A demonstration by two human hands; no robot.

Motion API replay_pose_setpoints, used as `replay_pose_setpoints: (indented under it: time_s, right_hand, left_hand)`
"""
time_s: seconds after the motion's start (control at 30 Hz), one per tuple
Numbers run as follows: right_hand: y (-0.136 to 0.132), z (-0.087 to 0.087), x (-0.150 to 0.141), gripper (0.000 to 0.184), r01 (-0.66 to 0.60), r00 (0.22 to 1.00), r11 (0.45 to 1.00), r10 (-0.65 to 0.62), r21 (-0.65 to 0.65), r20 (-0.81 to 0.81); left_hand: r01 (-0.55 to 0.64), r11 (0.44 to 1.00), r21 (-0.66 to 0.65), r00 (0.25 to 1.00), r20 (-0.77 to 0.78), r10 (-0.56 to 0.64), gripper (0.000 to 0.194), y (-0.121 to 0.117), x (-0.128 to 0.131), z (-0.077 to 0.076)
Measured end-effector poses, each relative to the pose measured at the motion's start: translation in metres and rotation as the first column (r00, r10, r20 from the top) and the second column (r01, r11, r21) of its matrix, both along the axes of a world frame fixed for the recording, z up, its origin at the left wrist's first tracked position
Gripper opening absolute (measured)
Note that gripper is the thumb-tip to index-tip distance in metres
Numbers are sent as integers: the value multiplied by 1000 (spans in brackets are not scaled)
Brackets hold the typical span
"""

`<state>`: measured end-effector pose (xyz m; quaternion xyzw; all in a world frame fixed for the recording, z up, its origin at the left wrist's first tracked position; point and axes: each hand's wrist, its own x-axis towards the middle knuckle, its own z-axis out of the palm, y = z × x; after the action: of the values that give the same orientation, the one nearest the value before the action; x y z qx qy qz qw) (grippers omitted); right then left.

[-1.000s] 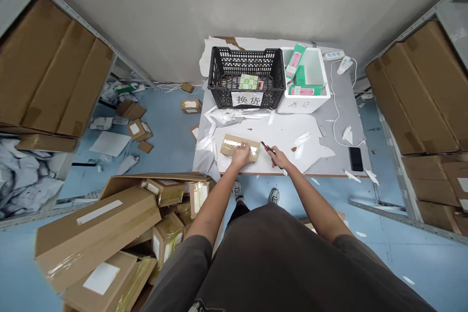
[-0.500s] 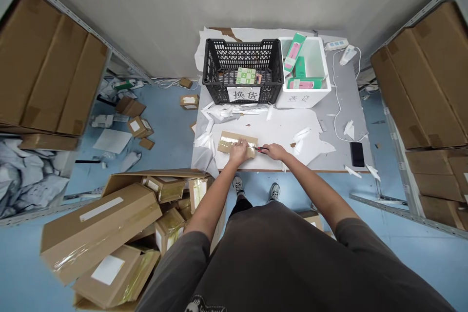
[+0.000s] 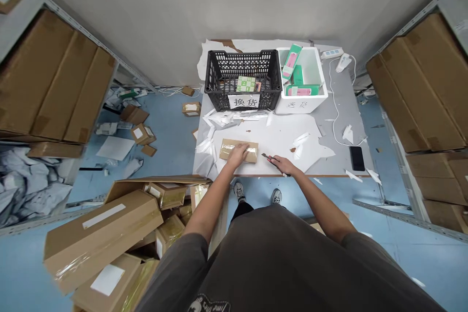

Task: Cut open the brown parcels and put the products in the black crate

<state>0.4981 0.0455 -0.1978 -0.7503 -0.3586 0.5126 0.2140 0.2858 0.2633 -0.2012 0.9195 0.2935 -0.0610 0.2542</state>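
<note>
Left hand (image 3: 238, 153) on a taped box (image 3: 225, 148), knife (image 3: 269, 158) in the right hand (image 3: 281, 163).
The box lies near the tabletop's (image 3: 318, 129) front edge — left fingers laid over its top, their exact spread unclear — while the right hand, closed around the knife, is just beside it, blade apart from the cardboard.

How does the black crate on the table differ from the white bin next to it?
The black crate has openwork, latticed walls, while the white bin has solid ones. The black crate is wider than the white bin. The black crate's sign is a paper sheet; the white bin's writing looks marked directly on it. Both are open-topped and hold small boxes.
</note>
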Motion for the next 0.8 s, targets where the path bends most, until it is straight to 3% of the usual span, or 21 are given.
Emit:
replay_pose_setpoints:
  time_s: [0.17,0.3,0.53,0.8]
  right_hand:
    - [2,1,-4,49,47,993,999,-49,21,106]
    - [11,-4,-12,38,-59,975,996,44,62,217]
    - [29,-7,-17,34,-256,869,966,212,39,448]
    - [24,-7,-10,37,-364,751,931,272,33,602]
  left_hand:
    - [114,989,94,988,-112,-103,64,16,21,2]
    - [216,974,75,972,-115,-207,54,19,26,-9]
    - [125,990,65,991,44,-128,52,3,-1,-36]
    - [71,997,42,993,93,-75,50,-6,-7,-53]
